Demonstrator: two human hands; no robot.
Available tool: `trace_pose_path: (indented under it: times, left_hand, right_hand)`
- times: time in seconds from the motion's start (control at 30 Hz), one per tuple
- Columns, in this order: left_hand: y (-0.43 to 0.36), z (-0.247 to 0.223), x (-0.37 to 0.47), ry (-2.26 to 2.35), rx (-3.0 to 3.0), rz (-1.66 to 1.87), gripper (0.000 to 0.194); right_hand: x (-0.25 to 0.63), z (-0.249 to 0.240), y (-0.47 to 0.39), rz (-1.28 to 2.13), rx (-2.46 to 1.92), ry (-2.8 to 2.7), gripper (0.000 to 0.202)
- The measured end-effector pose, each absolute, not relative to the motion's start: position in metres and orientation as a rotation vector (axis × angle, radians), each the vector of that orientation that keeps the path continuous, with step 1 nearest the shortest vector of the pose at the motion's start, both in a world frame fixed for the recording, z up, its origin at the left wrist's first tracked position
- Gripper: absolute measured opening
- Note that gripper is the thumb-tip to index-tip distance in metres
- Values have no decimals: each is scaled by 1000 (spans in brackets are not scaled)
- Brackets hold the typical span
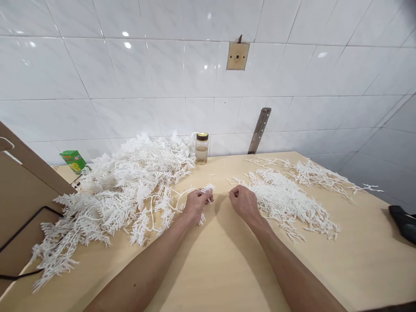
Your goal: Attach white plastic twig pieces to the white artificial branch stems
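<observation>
Near the middle of the table, my left hand (195,204) is closed around a white plastic branch sprig (182,201), whose feathery tip pokes out past the fingers. Its bare stem runs left toward a large heap of white artificial branches (130,169). My right hand (243,200) is curled shut a short way to the right, apart from the left one. What its fingers hold, if anything, is hidden. Just beyond it lies a pile of small white leafy pieces (289,201), and farther right rest bare white stems (321,175).
A jar with a black lid (202,149) stands by the tiled wall. At the left are a green box (73,161), a cardboard box (26,173) and a black cable (19,234). A metal bracket (260,130) leans on the wall; a black object (403,223) sits at the right edge.
</observation>
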State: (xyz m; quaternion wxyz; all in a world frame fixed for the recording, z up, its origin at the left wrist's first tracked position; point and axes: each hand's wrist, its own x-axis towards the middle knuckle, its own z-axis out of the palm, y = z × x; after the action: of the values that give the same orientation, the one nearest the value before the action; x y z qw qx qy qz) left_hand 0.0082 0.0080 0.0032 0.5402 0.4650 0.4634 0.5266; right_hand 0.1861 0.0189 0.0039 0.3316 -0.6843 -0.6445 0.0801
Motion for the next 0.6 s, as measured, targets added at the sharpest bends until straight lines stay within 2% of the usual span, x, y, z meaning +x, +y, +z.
trace_pose_path:
  times: [0.13, 0.2, 0.33, 0.6]
  left_hand:
    - [11, 4, 8, 1020, 984, 1260, 51]
    - [11, 4, 9, 994, 972, 1268, 53]
    - [8, 4, 10, 1016, 1029, 1270, 54]
    - [7, 5, 11, 1114, 1069, 1231, 55]
  right_hand:
    - [206, 9, 21, 24, -1739, -1469, 26]
    - [202, 17, 15, 205, -1674, -1492, 27]
    - [176, 26, 0, 853, -1439, -1681, 39]
    - [165, 20, -1, 1072, -1388, -1591, 30]
